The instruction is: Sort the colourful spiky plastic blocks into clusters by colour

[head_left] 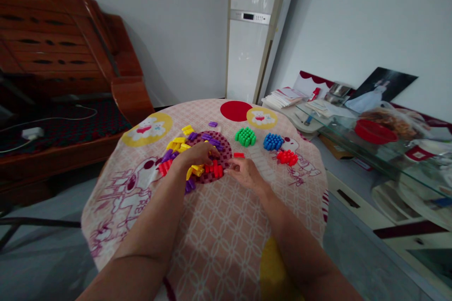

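My left hand (200, 154) reaches over a mixed spread of small plastic pieces, its fingers bent downward and somewhat apart just above red pieces (218, 169). Around it lie yellow pieces (177, 144), purple pieces (212, 140) and more red ones at the left, partly behind my wrist. My right hand (244, 172) rests low over the cloth to the right of the spread, with loosely bent fingers and no piece visible in them. Just beyond its knuckles lies a single red piece (239, 155). What is under my left palm is hidden.
Beyond my right hand stand a green cluster (246, 136), a blue cluster (273, 141) and a red cluster (287, 157). A patterned cloth (219, 235) covers the round table. A glass-topped cabinet with a red bowl (375, 131) is at the right, a wooden bench (60, 47) at the left.
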Motion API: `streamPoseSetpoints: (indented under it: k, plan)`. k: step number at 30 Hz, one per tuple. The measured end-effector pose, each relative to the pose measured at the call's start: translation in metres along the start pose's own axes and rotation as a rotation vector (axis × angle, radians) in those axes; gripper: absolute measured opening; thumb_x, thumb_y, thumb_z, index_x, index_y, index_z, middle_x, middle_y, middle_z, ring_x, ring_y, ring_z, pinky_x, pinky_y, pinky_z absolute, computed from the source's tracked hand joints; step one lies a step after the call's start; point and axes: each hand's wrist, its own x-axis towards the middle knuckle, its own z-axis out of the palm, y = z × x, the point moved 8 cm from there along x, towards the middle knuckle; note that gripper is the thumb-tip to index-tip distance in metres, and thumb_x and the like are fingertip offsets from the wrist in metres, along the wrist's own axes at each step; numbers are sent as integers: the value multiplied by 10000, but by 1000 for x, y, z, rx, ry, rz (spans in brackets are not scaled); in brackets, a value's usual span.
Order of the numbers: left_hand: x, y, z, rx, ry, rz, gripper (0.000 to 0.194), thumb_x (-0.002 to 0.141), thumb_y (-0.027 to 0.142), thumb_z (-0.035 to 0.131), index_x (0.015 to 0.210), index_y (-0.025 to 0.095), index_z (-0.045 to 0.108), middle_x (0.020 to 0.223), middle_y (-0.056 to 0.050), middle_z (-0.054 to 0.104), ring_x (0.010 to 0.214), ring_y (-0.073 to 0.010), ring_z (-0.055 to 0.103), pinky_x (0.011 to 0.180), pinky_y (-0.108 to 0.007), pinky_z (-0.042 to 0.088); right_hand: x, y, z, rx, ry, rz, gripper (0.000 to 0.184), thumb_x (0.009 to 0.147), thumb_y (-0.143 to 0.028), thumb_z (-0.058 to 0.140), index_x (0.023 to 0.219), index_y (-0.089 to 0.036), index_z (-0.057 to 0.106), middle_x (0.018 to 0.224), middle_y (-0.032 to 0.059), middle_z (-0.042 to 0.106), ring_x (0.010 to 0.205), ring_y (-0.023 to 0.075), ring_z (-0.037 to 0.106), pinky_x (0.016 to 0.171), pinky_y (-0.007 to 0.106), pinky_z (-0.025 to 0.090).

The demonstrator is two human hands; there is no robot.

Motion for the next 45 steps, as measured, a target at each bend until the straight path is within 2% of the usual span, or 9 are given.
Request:
streamPoseSetpoints:
  k: [6,9,12,15,23,30,33,38,45]
  plan:
    - [-1,4,3,144,3,-4,318,594,127,720,893,223,773,995,-51,741,934,-221,645,811,-258,462,-5,-31,20,-427,-34,-144,404,847,-496,674,1109,-188,683,1064,129,661,1006,262,603,853,356,463]
    - [-4,6,0,131,-2,1,279,589,135,719,849,230,762,920,-24,739,884,-208,638,763,-246,452,-5,-35,27,-487,-55,-148,397,847,-467,678,1129,-188,661,1089,141,647,1046,276,589,879,373,463]
    - [-7,6,-9,99,27,15,218,601,156,706,803,221,754,843,-13,731,828,-197,628,734,-241,441,-1,-27,24,-333,-18,-92,296,844,-347,684,1106,-211,658,1080,107,674,1033,258,610,872,363,473]
    - [-9,7,-18,4,68,15,159,609,172,697,759,199,742,758,-11,711,737,-178,610,680,-236,435,3,-10,14,28,57,-23,292,834,-247,655,1125,-229,639,1032,54,706,957,207,650,828,317,498]
    - [-7,21,-12,-549,56,64,252,664,242,668,896,159,723,785,-22,716,694,-144,620,641,-222,472,0,24,3,651,102,192,375,731,-389,669,1041,-177,655,691,-12,644,541,124,575,463,217,427]
    - [-12,-1,-27,-395,153,-20,291,653,272,689,919,180,762,812,-24,735,713,-149,620,665,-224,481,-3,35,-8,764,142,297,430,638,-364,730,1005,-149,665,630,-14,637,479,116,549,424,220,431]
    - [-7,11,-25,-333,175,57,349,685,344,689,988,184,757,885,-35,743,754,-161,629,686,-228,477,-2,37,-8,784,142,294,456,629,-363,750,1023,-149,666,641,-14,648,472,113,554,402,211,424]
    - [8,45,9,-416,28,158,369,721,439,649,897,123,720,716,-21,677,648,-143,580,598,-221,429,-1,39,-10,836,175,265,453,617,-371,779,1006,-178,650,649,-12,673,490,137,599,421,230,471]
    - [13,47,12,-462,109,143,284,730,411,617,772,135,664,634,7,606,605,-122,529,571,-214,389,-3,42,-27,861,273,261,347,638,-413,740,891,-185,674,586,-6,668,510,163,630,504,280,538]
